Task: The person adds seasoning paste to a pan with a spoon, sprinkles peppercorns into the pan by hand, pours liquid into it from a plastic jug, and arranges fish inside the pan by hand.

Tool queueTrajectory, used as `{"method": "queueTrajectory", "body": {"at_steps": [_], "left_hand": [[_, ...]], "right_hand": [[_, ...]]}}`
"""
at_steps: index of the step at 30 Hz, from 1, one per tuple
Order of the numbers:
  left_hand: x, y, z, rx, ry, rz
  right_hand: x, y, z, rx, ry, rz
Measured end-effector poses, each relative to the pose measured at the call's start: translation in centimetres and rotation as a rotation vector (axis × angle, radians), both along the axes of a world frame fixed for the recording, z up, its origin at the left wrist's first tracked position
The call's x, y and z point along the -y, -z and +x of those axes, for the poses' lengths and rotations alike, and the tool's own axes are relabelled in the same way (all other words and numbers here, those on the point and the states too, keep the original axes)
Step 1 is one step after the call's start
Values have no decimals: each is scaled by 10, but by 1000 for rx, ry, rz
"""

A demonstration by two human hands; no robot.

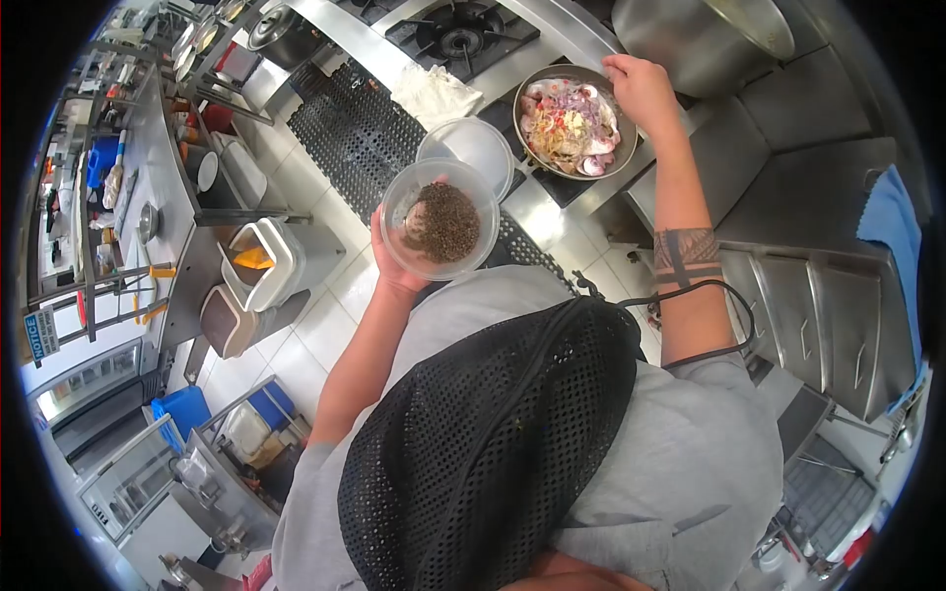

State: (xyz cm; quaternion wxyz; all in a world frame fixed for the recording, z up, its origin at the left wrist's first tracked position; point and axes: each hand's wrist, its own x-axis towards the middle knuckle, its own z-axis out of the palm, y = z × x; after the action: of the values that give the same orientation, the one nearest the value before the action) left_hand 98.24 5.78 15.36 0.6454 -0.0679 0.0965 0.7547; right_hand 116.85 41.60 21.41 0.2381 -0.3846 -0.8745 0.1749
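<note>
My left hand [396, 258] is wrapped round the side of a clear round plastic tub [394, 192], which holds dark brown grains that look like coarse pepper. A translucent round lid [471, 148] shows partly behind the tub; whether my hand also grips it is hidden. My right hand [642, 87] is closed, its fingertips pinched together at the upper right rim of a round pan [522, 148]. What those fingers hold, if anything, I cannot make out. Inside the pan lie pale meat pieces [599, 158] topped with chopped purple onion, red bits and a yellowish minced heap.
Gas burners [463, 41] sit beyond the pan, with a white cloth [434, 94] on the stove's front edge. A large metal pot [690, 44] stands at upper right. Black rubber matting [360, 123] covers part of the tiled floor. White bins [281, 261] stand at left.
</note>
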Motion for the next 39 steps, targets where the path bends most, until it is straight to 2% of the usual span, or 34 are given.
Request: {"method": "queueTrajectory", "body": {"at_steps": [1,10,12,16,18,20,21,22,24,25,28,29,31,32,34,36,38,39], "left_hand": [[1,0,0,91,38,80],[-1,-10,2,94,63,131],[3,-9,0,102,45,85],[13,-4,-6,91,55,51],[21,-7,-5,102,25,84],[27,-4,-13,75,52,157],[31,-5,-16,66,62,133],[34,-6,-18,56,41,132],[44,-6,-25,-7,46,131],[51,-9,-28,-26,32,139],[85,-22,-40,-72,-53,187],[99,-26,-42,-74,-89,205],[135,-29,-50,-103,-184,253],[154,-30,-54,-119,-238,281],[194,-26,-56,-104,-310,342],[232,-13,-58,-59,-441,232],[267,-3,-58,-29,-535,246],[284,5,-58,-45,-564,190]], "right_hand": [[-1,2,1,1,-1,-2],[-11,12,14,-73,41,-21],[-7,9,15,15,129,-110],[4,21,9,-19,105,-46],[24,24,-8,-185,65,-256],[62,31,-35,-331,-123,-501],[72,64,-49,-451,-260,-811],[101,63,-61,-408,-365,-1037],[147,64,-86,-303,-452,-1046],[163,73,-101,-356,-520,-1073],[201,43,-142,-355,-446,-959],[210,37,-155,-342,-490,-945],[226,28,-184,-627,-274,-1079],[234,24,-197,-606,-323,-1070],[256,22,-216,-722,-282,-1401],[300,25,-232,-613,-372,-1409],[365,24,-237,-226,-621,-1297],[399,35,-242,-171,-681,-1205]]}}
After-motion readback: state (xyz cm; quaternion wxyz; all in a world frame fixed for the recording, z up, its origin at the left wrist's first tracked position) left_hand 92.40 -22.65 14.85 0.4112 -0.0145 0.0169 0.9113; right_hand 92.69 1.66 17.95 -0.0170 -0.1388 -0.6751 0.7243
